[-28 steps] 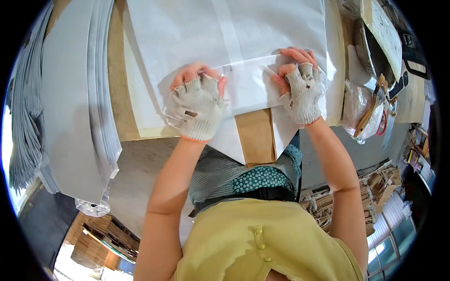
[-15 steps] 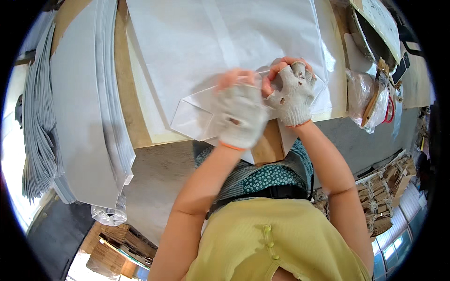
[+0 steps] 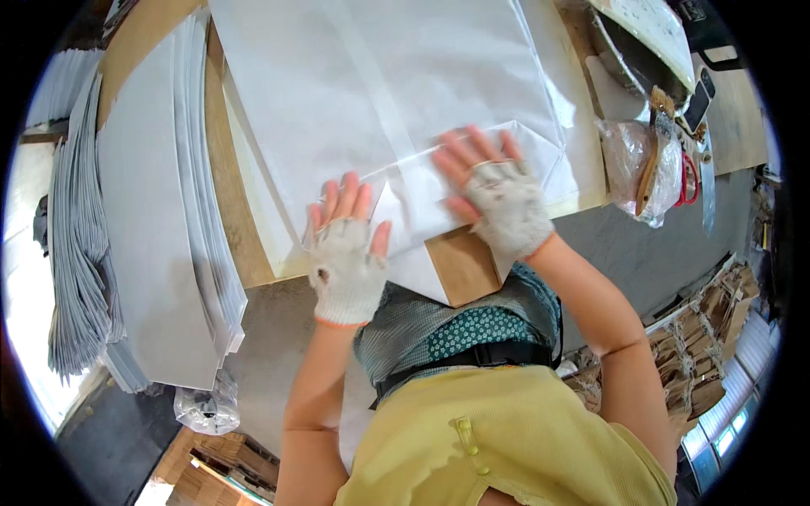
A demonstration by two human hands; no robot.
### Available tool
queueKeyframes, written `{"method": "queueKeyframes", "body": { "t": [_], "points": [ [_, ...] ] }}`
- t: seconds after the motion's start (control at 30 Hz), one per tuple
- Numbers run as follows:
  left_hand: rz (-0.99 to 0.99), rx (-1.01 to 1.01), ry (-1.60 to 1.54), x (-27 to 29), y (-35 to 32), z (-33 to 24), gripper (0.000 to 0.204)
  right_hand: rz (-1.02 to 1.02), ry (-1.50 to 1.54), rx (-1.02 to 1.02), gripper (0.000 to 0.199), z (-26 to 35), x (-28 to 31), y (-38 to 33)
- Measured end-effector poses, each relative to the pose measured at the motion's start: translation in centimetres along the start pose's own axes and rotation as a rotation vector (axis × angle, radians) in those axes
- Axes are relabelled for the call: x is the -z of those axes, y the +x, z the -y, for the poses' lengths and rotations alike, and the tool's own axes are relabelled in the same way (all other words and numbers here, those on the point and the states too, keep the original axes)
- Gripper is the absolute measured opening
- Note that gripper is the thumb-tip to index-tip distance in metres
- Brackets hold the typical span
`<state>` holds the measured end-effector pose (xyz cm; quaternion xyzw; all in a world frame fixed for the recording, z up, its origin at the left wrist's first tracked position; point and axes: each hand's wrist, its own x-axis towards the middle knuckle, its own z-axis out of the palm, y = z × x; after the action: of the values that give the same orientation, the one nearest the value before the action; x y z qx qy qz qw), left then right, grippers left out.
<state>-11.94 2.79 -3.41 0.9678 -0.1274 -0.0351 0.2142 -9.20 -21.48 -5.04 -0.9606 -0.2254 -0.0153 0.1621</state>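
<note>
A large white paper bag (image 3: 337,93) lies flat before me, its near end folded into angled flaps. My left hand (image 3: 346,253), in a worn fingerless knit glove, rests open on the left part of that folded end, fingers spread. On the right part, my right hand (image 3: 498,194) lies open too, its fingers stretched out over the fold; it wears a matching glove. Between the hands, a flap with a brown inner face (image 3: 463,266) hangs past the table edge toward my lap. Neither hand holds anything.
Stacks of white folded paper sheets (image 3: 148,219) stand along the left of the wooden table (image 3: 221,160). At the right lie a tub (image 3: 637,55), a brush (image 3: 650,173) on clear plastic, red-handled scissors (image 3: 689,179) and a phone (image 3: 699,103). Bundled brown cardboard (image 3: 683,363) sits lower right.
My hands have moved apart. The left went left and down, the right a little left and down, and both have flattened with fingers spread. The brown-faced flap shows more.
</note>
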Motion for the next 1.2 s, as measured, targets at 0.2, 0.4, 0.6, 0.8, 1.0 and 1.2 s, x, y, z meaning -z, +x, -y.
{"method": "queueKeyframes", "body": {
  "t": [0.2,0.4,0.6,0.8,1.0,1.2],
  "points": [
    [-0.075,-0.256,0.105,-1.3,-0.1,-5.0,0.058,-0.282,0.259,-0.352,0.047,-7.2,1.2,-0.8],
    [-0.237,-0.143,-0.572,1.2,3.8,-0.1,0.033,-0.374,0.965,-0.848,0.049,-12.5,0.5,2.1],
    [-0.949,0.793,-1.091,12.4,0.6,6.7,0.026,-0.449,0.539,-0.557,0.034,-8.3,1.2,0.2],
    [-1.494,0.822,-1.162,19.8,-8.6,13.2,0.044,-0.810,1.693,-0.738,0.032,-12.5,-1.2,-1.6],
    [-1.450,1.226,-0.418,18.7,-19.9,23.3,0.053,-0.426,0.617,-0.397,0.045,-8.0,3.4,-1.4],
    [-1.082,0.602,-0.090,13.2,-7.4,11.3,0.041,0.064,0.685,-0.268,0.056,-9.4,1.4,2.1]
  ]
}}
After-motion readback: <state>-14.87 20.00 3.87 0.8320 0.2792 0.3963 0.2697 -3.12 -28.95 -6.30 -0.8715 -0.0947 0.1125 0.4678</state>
